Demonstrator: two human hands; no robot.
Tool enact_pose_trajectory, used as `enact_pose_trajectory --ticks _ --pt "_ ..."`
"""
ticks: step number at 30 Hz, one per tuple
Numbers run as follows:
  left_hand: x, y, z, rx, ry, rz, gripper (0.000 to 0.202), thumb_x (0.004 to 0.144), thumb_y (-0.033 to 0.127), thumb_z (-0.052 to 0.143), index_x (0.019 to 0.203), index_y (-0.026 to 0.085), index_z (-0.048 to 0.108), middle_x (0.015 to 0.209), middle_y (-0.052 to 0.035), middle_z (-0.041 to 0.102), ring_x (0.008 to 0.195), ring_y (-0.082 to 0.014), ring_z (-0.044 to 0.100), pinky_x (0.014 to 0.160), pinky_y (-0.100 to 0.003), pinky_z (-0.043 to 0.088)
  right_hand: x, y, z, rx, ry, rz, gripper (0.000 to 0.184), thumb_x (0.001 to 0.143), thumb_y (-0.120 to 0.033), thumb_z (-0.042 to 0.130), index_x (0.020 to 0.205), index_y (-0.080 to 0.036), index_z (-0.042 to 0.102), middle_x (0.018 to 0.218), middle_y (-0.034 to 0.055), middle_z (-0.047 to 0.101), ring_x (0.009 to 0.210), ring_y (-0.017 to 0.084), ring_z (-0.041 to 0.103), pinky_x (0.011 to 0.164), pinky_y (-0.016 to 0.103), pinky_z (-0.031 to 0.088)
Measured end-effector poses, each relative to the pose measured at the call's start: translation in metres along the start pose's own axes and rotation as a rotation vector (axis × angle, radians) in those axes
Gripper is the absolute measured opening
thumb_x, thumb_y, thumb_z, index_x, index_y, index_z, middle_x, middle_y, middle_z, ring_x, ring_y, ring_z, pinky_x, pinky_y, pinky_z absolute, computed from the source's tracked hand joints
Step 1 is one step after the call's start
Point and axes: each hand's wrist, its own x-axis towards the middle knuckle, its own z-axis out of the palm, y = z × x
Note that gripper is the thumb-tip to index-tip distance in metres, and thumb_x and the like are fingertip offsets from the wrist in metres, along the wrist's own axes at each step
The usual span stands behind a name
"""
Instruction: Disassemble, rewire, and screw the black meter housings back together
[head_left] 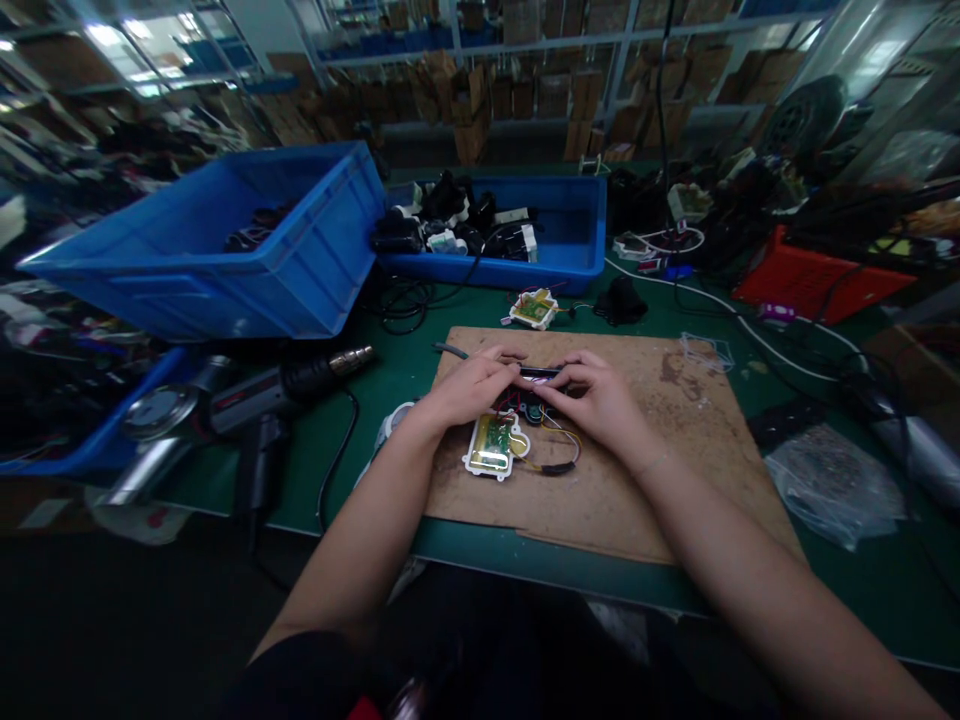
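Housing, small and black, mid-frame, just above the centre of the board. Left hand pinches its left end, right hand its right end; both grips closed on it, thumbs on the near side. Probably two-ended so it can't twist while the thumbs work the open side. Fingers cover most of it; can't tell what exactly is inside.

Just below: PCB in a white frame, flat on the board, wires looped to its right. Likely kept close so the leads stay slack. Board lies on the green bench, probably to save the surface.

Further out: second PCB above the board, long bin of parts at upper centre, big bin upper left. Heat gun at left, nozzle pointing right, presumably parked within reach. Plastic bag at right.
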Motion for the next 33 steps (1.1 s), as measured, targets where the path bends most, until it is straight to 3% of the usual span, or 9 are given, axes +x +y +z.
enact_pose_trajectory --ticks 3,6,9,11,14,18,21,27,33 --pt "-0.004 0.003 -0.004 -0.046 0.13 -0.07 0.044 0.102 0.038 0.038 0.095 0.021 0.078 0.13 -0.008 0.064 0.122 -0.0218 0.06 0.108 -0.038 0.046 0.0 0.002 0.001 0.041 -0.003 0.032 0.016 0.085 -0.037 0.074 0.079 -0.022 0.076 0.1 0.0067 0.064 0.09 0.02 0.065 0.069 0.032 0.054" --pt "-0.016 0.022 -0.009 0.05 0.323 -0.16 0.036 0.1 0.045 0.047 0.104 0.02 0.072 0.108 -0.0062 0.073 0.102 -0.0207 0.068 0.091 -0.034 0.053 -0.001 0.002 0.003 0.055 0.011 0.038 0.016 0.086 -0.036 0.073 0.078 -0.023 0.076 0.098 0.0063 0.065 0.093 0.021 0.065 0.072 0.033 0.053" --pt "-0.035 0.045 -0.006 0.283 0.271 -0.246 0.037 0.091 0.053 0.061 0.114 0.023 0.063 0.097 -0.0031 0.074 0.082 -0.0214 0.069 0.073 -0.033 0.053 -0.001 0.002 0.004 0.059 0.028 0.043 0.015 0.086 -0.035 0.074 0.078 -0.023 0.075 0.097 0.0058 0.066 0.093 0.021 0.065 0.074 0.034 0.053" --pt "-0.046 0.056 0.005 0.488 0.211 -0.273 0.04 0.086 0.054 0.068 0.111 0.023 0.063 0.096 -0.0046 0.074 0.083 -0.0254 0.068 0.066 -0.033 0.051 -0.001 0.002 0.004 0.06 0.035 0.04 0.013 0.086 -0.034 0.074 0.078 -0.023 0.075 0.096 0.0055 0.066 0.093 0.021 0.065 0.077 0.035 0.053" --pt "-0.054 0.062 0.026 0.689 0.252 -0.256 0.025 0.091 0.042 0.064 0.106 0.021 0.064 0.098 -0.0083 0.074 0.094 -0.0296 0.065 0.069 -0.035 0.05 -0.001 0.002 0.003 0.061 0.038 0.038 0.012 0.085 -0.033 0.074 0.078 -0.023 0.075 0.095 0.005 0.067 0.094 0.022 0.065 0.082 0.036 0.052" --pt "-0.052 0.059 0.04 0.66 0.302 -0.161 0.016 0.097 0.025 0.054 0.103 0.019 0.068 0.103 -0.0073 0.074 0.096 -0.0258 0.064 0.083 -0.038 0.051 -0.001 0.002 0.002 0.072 0.029 0.034 0.013 0.086 -0.033 0.074 0.078 -0.023 0.076 0.092 0.0051 0.067 0.092 0.021 0.066 0.082 0.036 0.052" --pt "-0.047 0.054 0.039 0.569 0.292 -0.106 0.016 0.097 0.025 0.056 0.1 0.019 0.071 0.103 -0.0057 0.074 0.095 -0.0236 0.064 0.086 -0.037 0.05 -0.001 0.004 0.002 0.077 0.025 0.022 0.012 0.086 -0.033 0.074 0.08 -0.023 0.077 0.094 0.0053 0.068 0.093 0.021 0.066 0.083 0.036 0.052" --pt "-0.029 0.04 0.034 0.515 0.312 -0.122 0.016 0.094 0.029 0.061 0.095 0.022 0.076 0.093 -0.0043 0.067 0.087 -0.0204 0.063 0.077 -0.032 0.05 -0.001 0.009 0.003 0.063 0.016 0.003 0.011 0.086 -0.033 0.074 0.08 -0.024 0.078 0.095 0.0049 0.068 0.093 0.021 0.066 0.084 0.035 0.052" --pt "-0.039 0.056 0.034 0.598 0.333 -0.117 0.02 0.096 0.029 0.056 0.104 0.023 0.074 0.101 -0.007 0.065 0.095 -0.0228 0.062 0.08 -0.035 0.05 0.0 0.008 0.002 0.061 0.021 -0.014 0.011 0.085 -0.033 0.074 0.08 -0.023 0.077 0.096 0.0052 0.069 0.093 0.02 0.066 0.083 0.034 0.052"
